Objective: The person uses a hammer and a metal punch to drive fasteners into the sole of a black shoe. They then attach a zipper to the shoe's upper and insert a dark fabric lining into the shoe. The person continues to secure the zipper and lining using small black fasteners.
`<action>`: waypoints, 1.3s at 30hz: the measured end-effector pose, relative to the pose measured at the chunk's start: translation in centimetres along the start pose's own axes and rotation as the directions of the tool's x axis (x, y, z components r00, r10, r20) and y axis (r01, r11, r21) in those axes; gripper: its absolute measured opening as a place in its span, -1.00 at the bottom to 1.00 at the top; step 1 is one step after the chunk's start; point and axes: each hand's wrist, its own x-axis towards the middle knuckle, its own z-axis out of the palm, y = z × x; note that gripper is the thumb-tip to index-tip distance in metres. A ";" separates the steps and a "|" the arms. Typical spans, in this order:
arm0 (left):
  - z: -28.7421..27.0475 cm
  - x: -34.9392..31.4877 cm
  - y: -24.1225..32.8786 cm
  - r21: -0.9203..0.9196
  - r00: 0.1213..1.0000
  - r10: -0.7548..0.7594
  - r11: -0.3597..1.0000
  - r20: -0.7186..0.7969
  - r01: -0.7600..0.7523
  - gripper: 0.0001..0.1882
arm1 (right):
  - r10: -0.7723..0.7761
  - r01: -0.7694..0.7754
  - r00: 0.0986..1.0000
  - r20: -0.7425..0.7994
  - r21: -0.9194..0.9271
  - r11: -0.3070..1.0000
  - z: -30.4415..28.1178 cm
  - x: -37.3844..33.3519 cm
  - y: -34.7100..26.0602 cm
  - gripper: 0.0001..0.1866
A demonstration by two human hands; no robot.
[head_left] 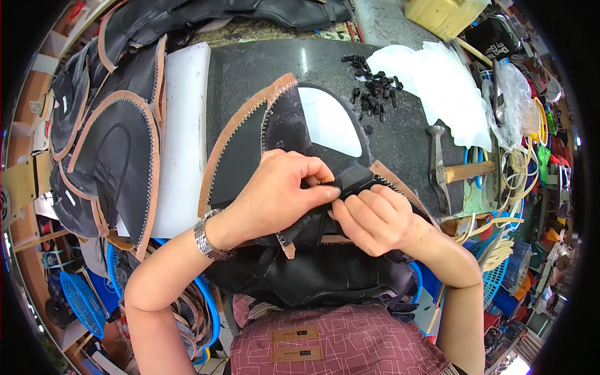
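Observation:
A black leather piece (pixel 284 125) with tan, zigzag-stitched edging, which looks like a boot or shoe upper, lies across the dark work surface in front of me. At its middle, my left hand (pixel 287 187) pinches a ribbed black strip (pixel 355 180) between thumb and fingers. Close beside it, my right hand (pixel 375 219) is curled shut on the same strip from the right. The fingertips nearly meet, and whatever small part lies between them is hidden. Under the leather's far edge shows a white curved sheet (pixel 328 119).
Small black clips or fasteners (pixel 378 87) lie piled beyond the work. To the right are a hammer (pixel 440 169) and white sheets (pixel 437 81). Similar stitched black pieces (pixel 115 150) are stacked left, beside a white slab (pixel 181 144). A yellowish block (pixel 440 15) stands at the back.

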 end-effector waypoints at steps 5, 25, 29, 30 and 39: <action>0.9 0.2 -1.0 0.152 0.986 0.078 0.987 -0.145 -0.056 -0.89 | -0.394 0.385 0.914 0.097 0.103 0.917 -2.0 -0.2 -2.7 -0.77; -5.1 -4.8 -2.6 -0.326 0.906 -0.286 0.928 -0.313 0.180 -0.36 | 0.751 -0.841 0.476 0.458 -0.011 0.540 -8.9 -1.8 -3.1 -0.34; -11.2 -6.5 3.8 -0.364 0.814 -0.207 0.931 -0.543 -0.006 -0.52 | 0.554 -0.560 0.778 0.296 -0.074 0.825 -12.4 5.4 1.9 -0.40; -13.8 -6.4 3.7 -0.284 0.780 -0.126 0.956 -0.613 -0.069 -0.56 | 0.607 -0.627 0.757 0.242 0.011 0.779 -10.8 7.5 4.6 -0.51; -31.4 -1.7 -2.7 0.207 0.776 0.020 0.968 -0.630 0.143 -0.32 | 0.459 -0.469 0.882 0.103 0.257 0.845 9.8 20.2 23.3 -0.56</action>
